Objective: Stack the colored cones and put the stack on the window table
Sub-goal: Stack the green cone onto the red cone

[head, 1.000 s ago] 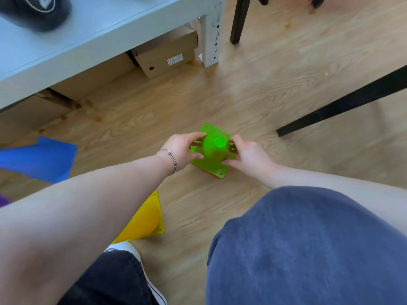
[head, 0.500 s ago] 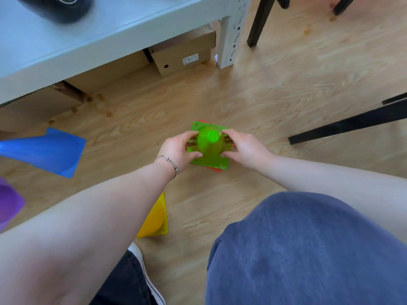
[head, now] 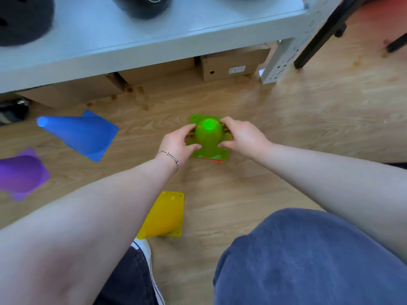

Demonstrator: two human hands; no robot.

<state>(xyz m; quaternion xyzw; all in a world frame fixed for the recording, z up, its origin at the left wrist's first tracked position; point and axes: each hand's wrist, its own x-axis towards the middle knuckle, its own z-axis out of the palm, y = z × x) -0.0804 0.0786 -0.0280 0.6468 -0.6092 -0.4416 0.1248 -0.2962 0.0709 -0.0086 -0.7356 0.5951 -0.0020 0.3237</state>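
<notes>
Green plastic fills the middle of the view: a green cone [head: 208,137] stands upright on the wooden floor [head: 308,119], its square base flat, with a thin orange-red edge [head: 214,161] showing under the near side of that base. The left hand [head: 179,144] and the right hand [head: 241,135] hold the cone from opposite sides. On each hand the fingers curl round the far side of the cone's body and the thumb presses on the near side, so both hands are closed on it. A thin bracelet [head: 171,157] circles the left wrist.

Three other cones lie tipped over on the floor, well apart from the green one. The blue cone [head: 81,134] lies to the left with its narrow tip pointing left. The purple cone [head: 22,173] lies at the left edge, partly cut off by the frame. The yellow cone [head: 165,216] lies nearer the person, partly hidden by the left forearm, just beside a white shoe [head: 143,249].

Beyond the cones a pale grey surface [head: 154,36] runs across the top of the view, carrying dark rounded objects [head: 143,5] that are blurred. Cardboard boxes [head: 231,64] sit on the floor beneath it.
</notes>
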